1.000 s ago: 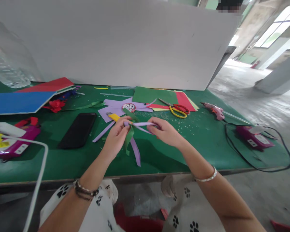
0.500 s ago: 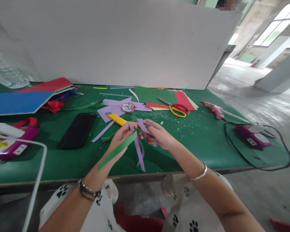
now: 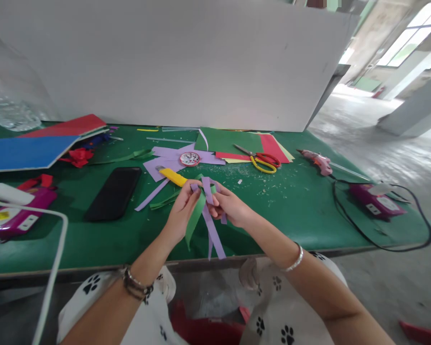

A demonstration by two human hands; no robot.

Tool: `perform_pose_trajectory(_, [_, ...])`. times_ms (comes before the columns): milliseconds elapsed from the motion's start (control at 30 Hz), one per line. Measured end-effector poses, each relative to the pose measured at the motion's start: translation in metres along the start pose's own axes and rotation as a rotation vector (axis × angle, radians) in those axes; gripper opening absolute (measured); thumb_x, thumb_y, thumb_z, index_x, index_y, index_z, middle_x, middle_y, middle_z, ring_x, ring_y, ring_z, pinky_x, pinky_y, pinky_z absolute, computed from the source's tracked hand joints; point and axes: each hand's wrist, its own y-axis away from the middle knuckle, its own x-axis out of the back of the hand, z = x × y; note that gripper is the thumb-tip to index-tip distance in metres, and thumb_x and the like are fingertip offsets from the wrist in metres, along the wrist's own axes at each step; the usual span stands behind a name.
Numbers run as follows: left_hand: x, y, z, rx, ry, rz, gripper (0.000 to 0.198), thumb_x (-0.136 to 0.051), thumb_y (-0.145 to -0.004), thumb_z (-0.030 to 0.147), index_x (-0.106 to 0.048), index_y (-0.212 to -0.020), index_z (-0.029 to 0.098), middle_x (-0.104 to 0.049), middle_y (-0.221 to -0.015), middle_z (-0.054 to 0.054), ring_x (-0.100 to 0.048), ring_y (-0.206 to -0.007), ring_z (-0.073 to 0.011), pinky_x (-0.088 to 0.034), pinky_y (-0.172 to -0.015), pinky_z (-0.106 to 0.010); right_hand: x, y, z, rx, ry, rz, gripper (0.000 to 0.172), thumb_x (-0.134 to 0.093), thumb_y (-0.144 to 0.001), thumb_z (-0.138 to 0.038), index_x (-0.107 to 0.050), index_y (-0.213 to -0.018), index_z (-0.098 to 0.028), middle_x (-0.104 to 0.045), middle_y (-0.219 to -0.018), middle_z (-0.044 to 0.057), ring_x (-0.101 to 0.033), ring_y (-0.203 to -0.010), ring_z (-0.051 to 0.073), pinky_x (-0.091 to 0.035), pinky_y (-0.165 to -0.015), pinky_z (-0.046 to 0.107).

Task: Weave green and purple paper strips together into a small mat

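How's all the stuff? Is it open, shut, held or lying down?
Purple strips: held, ends hanging down
Green strip: held, one end hanging down
Left hand: pinching strips
Right hand: pinching strips
Scissors: lying down, look nearly shut
Yellow cutter: lying down
Black phone: lying flat, dark
Glue gun: lying on its side
Green sheet: lying flat

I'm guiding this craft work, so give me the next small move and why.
I'd probably have the right hand draw the purple strips gently snug while the left hand pinches the bunch: both hands meet there, and purple ends and the green strip hang loose below.
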Motion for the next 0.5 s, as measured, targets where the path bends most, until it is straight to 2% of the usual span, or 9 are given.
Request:
perform_pose_trajectory(167, [0.000,0.004,0.002,0.027,0.029,-0.095,0.032,-0.058,-0.077,0.048,-0.046,-0.089,0.020,-0.060,-0.060,0.005,-0.056,-0.040,-0.0111,-0.046,-0.041,-0.024,0.001,-0.001,0.003,-0.034,-0.001,-0.053,0.005,-0.039,-0.079,-0.026,-0.037,-0.078,-0.022,-0.045,-0.031,-0.010,-0.038,-0.026,0.007,-0.018,-0.031,0.015])
perform_pose_trajectory(367, [-0.007,0.005,0.007,0.016,0.014,-0.120,0.030,-0.057,-0.077,0.046,-0.044,-0.082,0.019,-0.061,-0.056,0.005,-0.057,-0.041,-0.0117,-0.049,-0.045,-0.026,0.003,-0.004,0.008,-0.053,0.043,-0.021,0.012,-0.042,-0.079,-0.030,-0.039,-0.087,-0.021,-0.045,-0.040,-0.011,-0.039,-0.030,0.007,-0.027,-0.034,0.016])
perform_pose_trajectory(433, [-0.008,0.004,0.009,0.033,0.002,-0.098,0.028,-0.055,-0.079,0.044,-0.043,-0.079,0.019,-0.059,-0.053,0.005,-0.057,-0.042,-0.0118,-0.050,-0.047,-0.026,0.005,-0.004,0.010,0.016,0.135,-0.013,0.018,-0.045,-0.078,-0.031,-0.038,-0.092,-0.021,-0.045,-0.047,-0.011,-0.042,-0.036,0.007,-0.032,-0.037,0.018])
perform_pose_trajectory(500, [-0.008,0.002,0.011,0.042,-0.013,-0.059,0.026,-0.053,-0.078,0.043,-0.043,-0.079,0.020,-0.058,-0.051,0.006,-0.056,-0.041,-0.0121,-0.049,-0.046,-0.026,0.008,-0.005,0.013,0.189,0.301,0.010,0.029,-0.049,-0.075,-0.026,-0.035,-0.100,-0.021,-0.046,-0.059,-0.008,-0.046,-0.045,0.007,-0.038,-0.043,0.020])
